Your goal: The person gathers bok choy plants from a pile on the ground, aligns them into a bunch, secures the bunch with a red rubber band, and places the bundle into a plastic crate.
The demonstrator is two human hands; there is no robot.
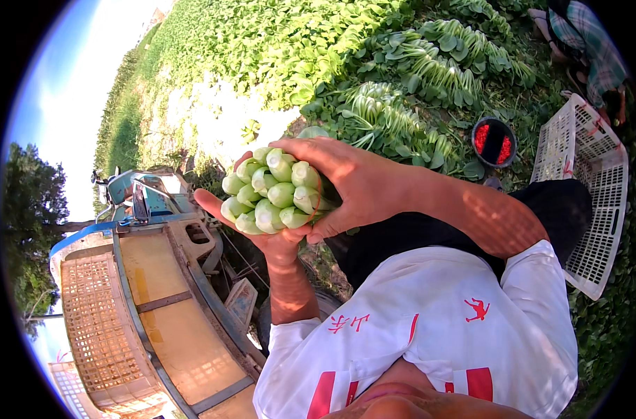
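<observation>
A bunch of green bok choy [270,194] is held up in front of my chest, its cut stem ends facing me. A thin red rubber band [317,201] runs round its right side. My right hand [357,183] grips the bunch from the right, fingers over the top and thumb below. From beneath and behind, my left hand [278,243] supports it, with one finger sticking out to the left. The leaves are mostly hidden behind the hands.
Rows of cut bok choy [428,63] lie on the ground ahead, beside a dark bucket [482,121] of red bands. A white plastic crate [600,209] stands right, near a crouching person [585,47]. At left is a vehicle's cargo bed [187,324] with a plastic crate [100,324].
</observation>
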